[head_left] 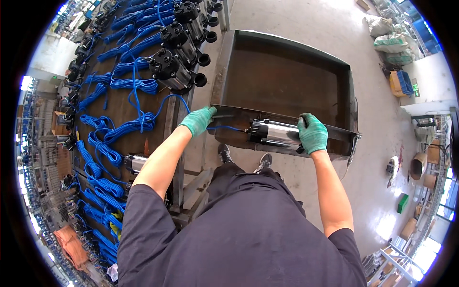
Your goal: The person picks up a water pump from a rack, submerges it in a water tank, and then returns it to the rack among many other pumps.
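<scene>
A submersible pump [277,133], a silver cylinder with a black ribbed end, lies on its side in the narrow near section of a dark metal tank [287,43]. My right hand [313,134], in a green glove, is closed round the pump's right end. At the tank's left corner my left hand [198,121], also gloved in green, has its fingers curled at the rim. A blue cable [224,127] runs from the pump's black end to this hand and on toward the bench; the hand hides part of it. Its grip looks closed on the cable.
On the left, a long bench [114,100] bears coiled blue cables [134,83] and a row of upright pumps [169,69] along its near-tank edge. White sacks [392,43] and a green box [403,203] lie on the floor to the right.
</scene>
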